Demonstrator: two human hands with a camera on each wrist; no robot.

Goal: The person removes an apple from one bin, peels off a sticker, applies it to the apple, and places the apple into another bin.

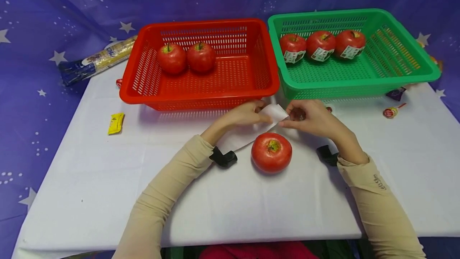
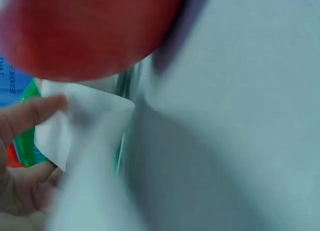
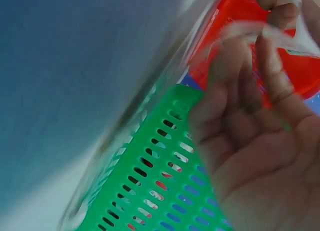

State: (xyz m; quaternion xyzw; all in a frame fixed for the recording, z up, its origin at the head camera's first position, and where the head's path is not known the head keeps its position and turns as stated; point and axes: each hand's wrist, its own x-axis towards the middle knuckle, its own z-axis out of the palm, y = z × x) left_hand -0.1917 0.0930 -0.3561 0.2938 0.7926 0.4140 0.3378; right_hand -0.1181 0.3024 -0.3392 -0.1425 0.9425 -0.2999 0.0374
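Observation:
My left hand (image 1: pixel 248 114) holds a long white paper strip (image 1: pixel 241 135), its thumb and fingers around the strip near the upper end. At that end my right hand (image 1: pixel 314 120) pinches the strip's corner between thumb and forefinger. In the left wrist view the strip (image 2: pixel 100 103) bends away from the fingers. A pale, thin, blurred edge crosses the right fingertips (image 3: pixel 267 41) in the right wrist view. One red apple (image 1: pixel 272 154) without a label sits on the white table just in front of the hands.
Behind the hands stand a red basket (image 1: pixel 201 98) with two apples and a green basket (image 1: pixel 359 84) with three apples bearing white labels. A yellow packet (image 1: pixel 116 123) lies left, a lollipop (image 1: pixel 390 112) right. A long blue-and-gold package (image 1: pixel 98 59) lies at the back left.

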